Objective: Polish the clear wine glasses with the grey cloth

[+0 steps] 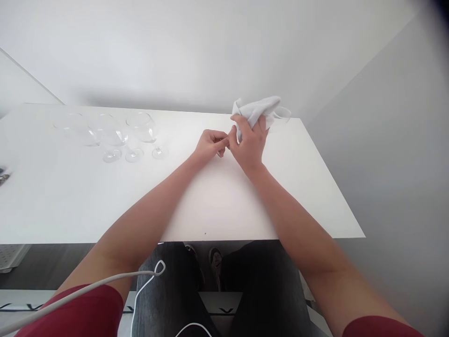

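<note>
Above the far part of the white table (pixel 224 201), my right hand (pixel 250 142) is closed around a white cloth (pixel 257 108). The cloth wraps over the bowl of a wine glass (pixel 282 113), whose clear rim pokes out past it on the right. My left hand (pixel 211 144) pinches the same glass at its stem or foot end, close to the right thumb. The fingers and cloth hide most of this glass, which seems to lie on its side in the air. Left of my hands, three clear wine glasses (pixel 160 152) (pixel 134 154) (pixel 112 155) stand upright in a row.
A wall (pixel 196 56) rises behind the table, and another (pixel 393 154) borders its right side. Metal cutlery (pixel 3 179) shows at the far left edge. A white cable (pixel 105 281) crosses my left arm and lap. A white basket (pixel 12 256) is below, left.
</note>
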`<state>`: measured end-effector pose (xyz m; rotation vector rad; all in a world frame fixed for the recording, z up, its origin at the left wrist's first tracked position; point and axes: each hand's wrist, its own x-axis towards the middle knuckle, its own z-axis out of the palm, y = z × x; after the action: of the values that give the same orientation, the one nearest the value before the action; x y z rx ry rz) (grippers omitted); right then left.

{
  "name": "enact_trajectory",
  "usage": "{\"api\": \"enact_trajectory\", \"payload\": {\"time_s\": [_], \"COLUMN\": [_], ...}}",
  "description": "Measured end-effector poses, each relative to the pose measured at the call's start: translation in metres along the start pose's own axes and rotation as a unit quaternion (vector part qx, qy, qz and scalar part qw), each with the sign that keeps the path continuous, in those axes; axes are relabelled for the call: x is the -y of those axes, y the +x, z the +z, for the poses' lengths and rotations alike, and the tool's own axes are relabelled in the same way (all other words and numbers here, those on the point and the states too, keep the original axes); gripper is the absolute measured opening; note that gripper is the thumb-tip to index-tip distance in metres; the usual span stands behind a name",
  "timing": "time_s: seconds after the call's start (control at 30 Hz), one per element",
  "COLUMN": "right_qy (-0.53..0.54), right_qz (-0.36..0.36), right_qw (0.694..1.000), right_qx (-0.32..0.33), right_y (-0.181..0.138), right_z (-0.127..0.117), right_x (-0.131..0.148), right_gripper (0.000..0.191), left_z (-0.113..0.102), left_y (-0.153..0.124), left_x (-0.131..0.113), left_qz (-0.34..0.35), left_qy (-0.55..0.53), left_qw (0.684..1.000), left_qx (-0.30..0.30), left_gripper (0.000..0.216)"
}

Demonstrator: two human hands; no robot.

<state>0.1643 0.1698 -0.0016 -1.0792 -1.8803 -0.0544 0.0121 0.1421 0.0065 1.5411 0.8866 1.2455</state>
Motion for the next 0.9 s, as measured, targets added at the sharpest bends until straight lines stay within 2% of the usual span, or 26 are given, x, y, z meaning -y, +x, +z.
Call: {"api": "enact_trajectory", "payload": {"time_s": [0.1,0.23,0.33,0.47,0.67,0.9], "right_qy": [0.058,0.145,0.166,0.242,0.426,0.566], "right_qz": [0.033,0.075,0.083,0.088,0.134,0.199], "right_qw": [0.997,0.983,0.977,0.96,0.889,0.799], "right_qx": [-0.042,-0.083,-0.109,-0.112,-0.105,-0.043], "right_y": [-0.002,-0.004,-0.004,0.0,0.009,0.008], "right_z": [-0.002,-0.009,-0.015,-0.021,-0.018,-0.02], "right_x": [0.001,0.009,0.012,0.008,-0.004,0.004], "right_gripper": [0.042,0.041,0.039,0.038,0.04,0.039], "left_z": [-0.002,-0.005,-0.007,-0.007,-0.01,-0.011], "left_y": [-0.001,0.0,0.001,0.001,0.001,0.001], "left_x": [-0.001,0.002,0.005,0.006,0.005,0.005], "left_qz": [-0.016,-0.05,-0.07,-0.096,-0.109,-0.085], "left_qy": [-0.031,-0.065,-0.082,-0.098,-0.121,-0.13], "left_qw": [0.999,0.995,0.992,0.987,0.982,0.983], "left_qx": [0.037,0.052,0.064,0.08,0.093,0.099], "left_gripper": [0.044,0.042,0.041,0.039,0.04,0.041]}}
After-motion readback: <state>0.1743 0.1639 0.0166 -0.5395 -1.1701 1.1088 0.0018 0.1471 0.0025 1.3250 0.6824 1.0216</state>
